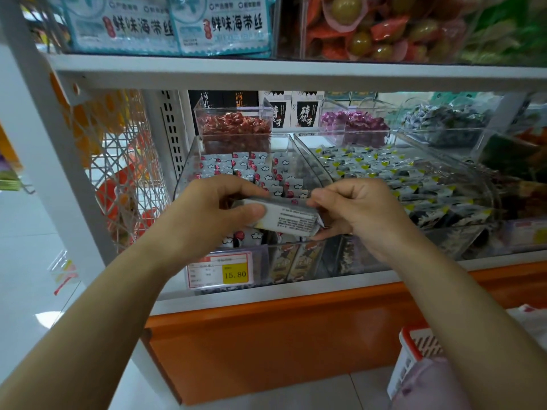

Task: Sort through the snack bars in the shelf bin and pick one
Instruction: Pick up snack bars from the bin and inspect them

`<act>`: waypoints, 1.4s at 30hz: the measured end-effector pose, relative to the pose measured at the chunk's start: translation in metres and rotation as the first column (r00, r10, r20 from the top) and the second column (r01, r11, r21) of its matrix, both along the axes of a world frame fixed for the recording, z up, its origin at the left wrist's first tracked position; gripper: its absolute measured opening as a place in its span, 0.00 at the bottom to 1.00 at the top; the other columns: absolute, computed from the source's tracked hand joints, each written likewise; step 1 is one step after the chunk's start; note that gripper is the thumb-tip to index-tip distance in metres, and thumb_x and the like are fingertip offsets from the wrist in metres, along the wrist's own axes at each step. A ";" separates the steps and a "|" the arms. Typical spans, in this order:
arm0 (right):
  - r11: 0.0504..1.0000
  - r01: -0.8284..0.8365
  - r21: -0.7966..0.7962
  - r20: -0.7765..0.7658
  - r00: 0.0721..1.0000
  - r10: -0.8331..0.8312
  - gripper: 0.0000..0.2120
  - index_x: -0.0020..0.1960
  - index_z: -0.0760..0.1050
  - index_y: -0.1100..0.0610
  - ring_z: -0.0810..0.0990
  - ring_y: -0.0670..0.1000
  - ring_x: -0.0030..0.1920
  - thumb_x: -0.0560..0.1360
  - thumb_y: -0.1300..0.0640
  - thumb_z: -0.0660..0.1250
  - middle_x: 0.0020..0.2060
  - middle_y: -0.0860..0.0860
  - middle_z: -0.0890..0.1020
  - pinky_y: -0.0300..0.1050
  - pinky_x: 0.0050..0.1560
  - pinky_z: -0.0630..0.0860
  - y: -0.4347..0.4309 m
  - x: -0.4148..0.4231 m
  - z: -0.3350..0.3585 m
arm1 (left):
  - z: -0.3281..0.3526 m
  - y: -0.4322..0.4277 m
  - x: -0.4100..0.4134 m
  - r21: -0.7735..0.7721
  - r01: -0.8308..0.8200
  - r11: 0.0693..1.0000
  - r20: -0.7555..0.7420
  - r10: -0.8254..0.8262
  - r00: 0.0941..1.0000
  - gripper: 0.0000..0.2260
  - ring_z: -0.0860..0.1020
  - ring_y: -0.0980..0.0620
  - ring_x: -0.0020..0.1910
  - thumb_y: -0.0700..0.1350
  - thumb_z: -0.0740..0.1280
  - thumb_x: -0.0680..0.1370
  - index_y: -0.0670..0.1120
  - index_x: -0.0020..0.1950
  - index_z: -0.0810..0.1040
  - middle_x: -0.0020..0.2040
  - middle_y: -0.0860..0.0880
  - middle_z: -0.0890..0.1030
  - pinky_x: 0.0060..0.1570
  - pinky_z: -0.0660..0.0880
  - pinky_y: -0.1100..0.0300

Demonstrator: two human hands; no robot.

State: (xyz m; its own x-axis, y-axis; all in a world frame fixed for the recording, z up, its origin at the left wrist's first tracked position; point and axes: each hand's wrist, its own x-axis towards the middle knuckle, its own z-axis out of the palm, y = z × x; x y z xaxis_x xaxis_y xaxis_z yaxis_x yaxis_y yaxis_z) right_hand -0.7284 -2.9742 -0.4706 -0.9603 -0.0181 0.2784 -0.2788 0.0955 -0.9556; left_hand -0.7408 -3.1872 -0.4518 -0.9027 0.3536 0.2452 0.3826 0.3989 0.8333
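With both hands, left hand (207, 214) and right hand (355, 214), pinching 1 bar (284, 216) above the bin (189, 161), keep the label upward and check it before choosing.

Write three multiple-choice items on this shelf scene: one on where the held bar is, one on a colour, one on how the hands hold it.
1. Where is the snack bar relative to the clear bin of white-and-red bars?
A. buried inside it
B. held over its front part
C. behind it

2. What colour is the patch reading 15.80 on the price tag?
A. green
B. blue
C. yellow

3. How is the bar held?
A. by the left hand and the right hand, one at each end
B. by one hand only
C. by neither; it lies loose

Key: 1 B, the bar shows over the bin's front rows; 2 C, the patch is plainly yellow; 3 A, fingers of both hands pinch its ends.
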 end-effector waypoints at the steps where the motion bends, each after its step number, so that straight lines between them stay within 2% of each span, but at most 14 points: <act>1: 1.000 0.004 -0.011 -0.010 1.000 -0.004 0.09 0.36 0.81 0.59 0.85 0.54 0.34 0.74 0.63 0.66 0.33 0.54 0.85 0.42 0.28 0.80 0.001 -0.001 -0.001 | 0.000 0.000 0.000 0.000 0.004 1.000 -0.006 -0.004 1.000 0.05 0.79 0.64 0.33 0.45 0.67 0.75 0.55 0.48 0.80 0.38 0.57 0.82 0.27 0.71 0.73; 5: 0.998 0.032 -0.047 -0.056 0.998 -0.035 0.08 0.40 0.82 0.57 0.85 0.53 0.36 0.75 0.58 0.66 0.35 0.52 0.85 0.41 0.32 0.81 0.001 -0.002 -0.004 | -0.004 0.004 -0.003 0.089 -0.026 0.996 0.029 0.024 0.999 0.06 0.82 0.59 0.37 0.44 0.65 0.77 0.54 0.45 0.80 0.41 0.53 0.83 0.35 0.76 0.71; 8: 0.994 -0.057 -0.089 -0.033 0.998 0.054 0.14 0.51 0.81 0.55 0.85 0.52 0.44 0.68 0.49 0.68 0.48 0.51 0.85 0.45 0.46 0.82 -0.004 -0.001 -0.004 | -0.007 0.006 -0.008 0.126 -0.151 0.980 0.047 0.147 0.988 0.07 0.82 0.56 0.37 0.46 0.63 0.78 0.53 0.44 0.79 0.43 0.50 0.82 0.40 0.81 0.60; 11: 0.997 -0.024 0.073 -0.099 0.995 0.031 0.20 0.62 0.75 0.56 0.84 0.50 0.49 0.71 0.56 0.70 0.53 0.50 0.83 0.44 0.49 0.81 -0.016 -0.001 -0.009 | -0.009 0.009 -0.010 0.186 -0.196 0.963 0.061 0.188 0.980 0.08 0.83 0.55 0.36 0.45 0.62 0.79 0.49 0.42 0.79 0.42 0.47 0.82 0.37 0.81 0.62; 14: 0.987 0.121 0.109 -0.193 0.976 -0.098 0.10 0.56 0.77 0.57 0.83 0.48 0.44 0.75 0.61 0.67 0.48 0.51 0.83 0.41 0.41 0.82 -0.027 -0.003 -0.008 | -0.008 0.016 -0.008 0.228 -0.176 0.958 0.087 0.160 0.983 0.08 0.83 0.55 0.36 0.44 0.61 0.79 0.47 0.44 0.79 0.42 0.46 0.81 0.33 0.78 0.67; 16: 0.977 0.203 0.063 -0.222 0.957 -0.184 0.05 0.49 0.78 0.55 0.83 0.47 0.41 0.74 0.60 0.68 0.44 0.52 0.83 0.39 0.37 0.81 -0.027 -0.006 -0.002 | -0.005 0.020 -0.007 0.252 -0.183 0.950 0.103 0.162 0.981 0.10 0.83 0.52 0.38 0.46 0.59 0.80 0.45 0.49 0.78 0.43 0.45 0.81 0.37 0.81 0.60; 19: 0.929 0.366 0.053 -0.245 0.907 -0.343 0.08 0.50 0.76 0.58 0.83 0.53 0.45 0.72 0.58 0.70 0.47 0.56 0.82 0.48 0.44 0.82 -0.021 -0.015 0.004 | 0.000 0.017 -0.022 0.101 -0.327 0.940 -0.094 0.336 0.937 0.10 0.80 0.42 0.52 0.49 0.57 0.81 0.50 0.53 0.77 0.53 0.43 0.80 0.54 0.76 0.47; 21: 0.891 0.450 0.066 -0.254 0.871 -0.421 0.12 0.51 0.72 0.57 0.81 0.56 0.48 0.71 0.56 0.72 0.48 0.53 0.79 0.51 0.52 0.79 -0.017 -0.021 0.005 | 0.001 0.013 -0.039 -0.042 -0.383 0.923 -0.214 0.366 0.906 0.15 0.75 0.46 0.59 0.46 0.57 0.81 0.46 0.67 0.72 0.65 0.44 0.74 0.60 0.70 0.56; 24: 0.849 0.524 0.068 -0.277 0.827 -0.488 0.15 0.50 0.68 0.52 0.75 0.42 0.44 0.70 0.56 0.73 0.42 0.43 0.72 0.27 0.48 0.71 -0.014 -0.025 0.006 | 0.000 0.017 -0.066 -0.271 -0.282 0.920 -0.232 0.222 0.947 0.18 0.74 0.56 0.45 0.41 0.56 0.81 0.43 0.72 0.65 0.65 0.47 0.73 0.43 0.69 0.76; 25: 0.836 0.542 0.078 -0.286 0.816 -0.502 0.16 0.49 0.67 0.52 0.72 0.39 0.42 0.70 0.56 0.73 0.41 0.41 0.70 0.23 0.43 0.68 -0.014 -0.026 0.006 | -0.001 0.022 -0.075 -0.354 -0.240 0.904 -0.219 0.169 0.961 0.18 0.75 0.53 0.48 0.40 0.56 0.81 0.42 0.72 0.65 0.63 0.47 0.74 0.46 0.68 0.76; 28: 0.832 0.548 0.091 -0.295 0.812 -0.503 0.16 0.49 0.67 0.53 0.70 0.39 0.39 0.70 0.56 0.73 0.39 0.40 0.69 0.23 0.40 0.66 -0.015 -0.029 0.005 | -0.005 0.033 -0.104 -0.586 -0.152 0.796 -0.131 0.093 0.987 0.20 0.63 0.43 0.70 0.44 0.56 0.81 0.41 0.73 0.63 0.72 0.40 0.65 0.69 0.59 0.53; 34: 0.839 0.534 0.105 -0.314 0.818 -0.482 0.15 0.48 0.67 0.54 0.69 0.41 0.39 0.71 0.55 0.73 0.39 0.43 0.69 0.27 0.38 0.66 -0.017 -0.038 0.002 | -0.012 0.039 -0.125 -0.802 -0.100 0.589 -0.077 0.064 0.995 0.21 0.66 0.42 0.67 0.61 0.50 0.79 0.46 0.54 0.71 0.56 0.43 0.73 0.66 0.59 0.35; 38: 0.853 0.511 0.107 -0.323 0.829 -0.456 0.15 0.48 0.67 0.53 0.70 0.40 0.39 0.71 0.56 0.72 0.39 0.42 0.69 0.25 0.39 0.66 -0.020 -0.039 0.003 | -0.006 0.028 -0.119 -0.817 -0.045 0.574 -0.045 0.014 0.999 0.17 0.74 0.42 0.49 0.59 0.53 0.79 0.48 0.43 0.70 0.39 0.48 0.72 0.58 0.70 0.41; 42: 0.860 0.479 0.174 -0.346 0.848 -0.402 0.13 0.49 0.68 0.55 0.73 0.45 0.41 0.72 0.55 0.72 0.42 0.47 0.73 0.29 0.40 0.67 -0.027 -0.042 0.008 | -0.007 0.022 -0.110 -0.786 -0.047 0.616 -0.066 -0.008 0.998 0.16 0.69 0.47 0.38 0.55 0.59 0.79 0.48 0.35 0.65 0.35 0.48 0.69 0.45 0.71 0.51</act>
